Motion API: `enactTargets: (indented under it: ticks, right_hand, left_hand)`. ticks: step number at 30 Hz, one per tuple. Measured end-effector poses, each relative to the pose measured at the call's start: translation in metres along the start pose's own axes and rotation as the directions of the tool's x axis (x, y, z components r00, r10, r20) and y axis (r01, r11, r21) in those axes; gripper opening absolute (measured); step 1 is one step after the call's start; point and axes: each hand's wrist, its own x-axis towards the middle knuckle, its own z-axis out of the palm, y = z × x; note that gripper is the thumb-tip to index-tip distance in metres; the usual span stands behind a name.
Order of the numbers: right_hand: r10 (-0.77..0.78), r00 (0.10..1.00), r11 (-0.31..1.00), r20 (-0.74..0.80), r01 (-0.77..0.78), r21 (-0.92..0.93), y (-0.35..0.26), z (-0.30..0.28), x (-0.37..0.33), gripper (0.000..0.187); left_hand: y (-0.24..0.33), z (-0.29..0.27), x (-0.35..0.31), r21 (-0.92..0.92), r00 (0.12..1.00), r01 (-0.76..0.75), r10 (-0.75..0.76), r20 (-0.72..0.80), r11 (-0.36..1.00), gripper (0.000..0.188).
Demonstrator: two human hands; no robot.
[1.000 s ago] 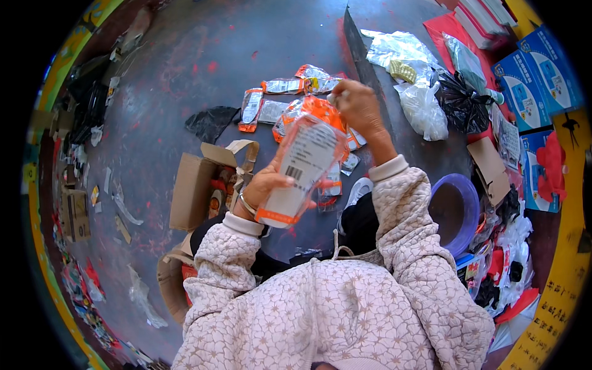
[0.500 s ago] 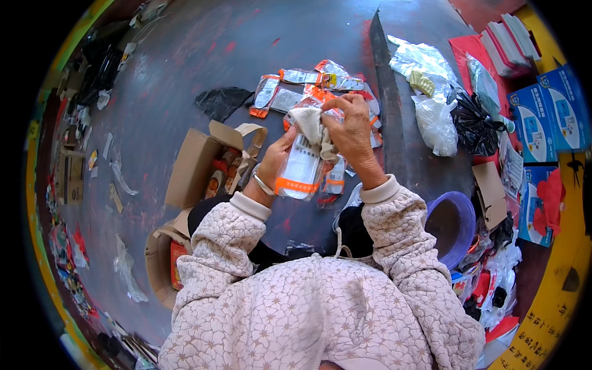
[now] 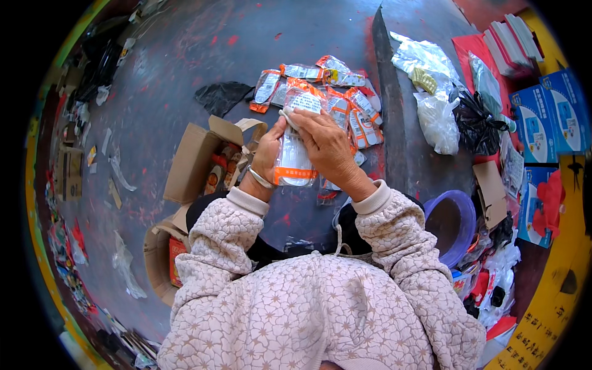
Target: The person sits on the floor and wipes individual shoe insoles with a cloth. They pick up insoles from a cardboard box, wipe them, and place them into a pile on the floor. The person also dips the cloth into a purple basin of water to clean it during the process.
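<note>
Upright in front of me is a clear plastic packet (image 3: 296, 168) with orange ends and something white inside. My left hand (image 3: 266, 155) grips its left edge, the fingers partly hidden behind it. Across the packet's upper part lies my right hand (image 3: 325, 140), fingers together over a cream cloth (image 3: 286, 118) that presses on the plastic. Little of the cloth shows; the hand covers the rest. Beyond the hands, several similar orange-and-clear packets (image 3: 365, 128) lie in a loose group on the dark floor (image 3: 296, 31).
At left an open cardboard box (image 3: 190, 165) holds orange-printed packages; another carton (image 3: 159, 265) stands nearer. A black plastic bag (image 3: 221, 100) lies beyond them. On the right are white plastic bags (image 3: 436, 120), a black bag (image 3: 478, 129), a purple bucket (image 3: 467, 225) and blue boxes (image 3: 564, 114).
The cloth, bunched above the packet before, is now flattened under my right hand on its face. That hand has moved down and left, uncovering the packets behind.
</note>
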Motion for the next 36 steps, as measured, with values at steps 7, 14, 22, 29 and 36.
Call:
enactTargets:
  ticks: [7,14,22,29,36]
  right_hand:
    - [-0.167,0.985,0.985,0.043,0.164,0.056,-0.009,0.000,-0.005,0.027]
    - [-0.390,0.916,0.914,0.098,0.371,0.164,-0.039,0.004,-0.026,0.030]
    - [0.465,0.883,0.646,-0.063,-0.290,0.706,-0.014,-0.050,-0.005,0.014]
    - [0.295,0.893,0.918,-0.340,-0.165,0.362,-0.002,-0.019,0.014,0.014]
    - [0.532,0.846,0.740,0.030,-0.482,0.469,0.001,-0.003,-0.017,0.015]
  left_hand:
    - [0.005,0.003,-0.006,0.010,0.998,-0.041,0.040,0.047,0.999,0.049]
    - [0.027,0.015,-0.010,0.011,0.978,-0.176,0.174,0.119,0.984,0.058]
    - [0.029,0.014,-0.002,-0.054,0.966,-0.139,0.147,0.214,0.989,0.057]
    - [0.006,0.016,-0.002,0.094,0.985,-0.171,0.169,0.032,0.981,0.042]
    - [0.003,0.019,0.016,0.022,0.896,-0.444,0.444,-0.009,0.896,0.048]
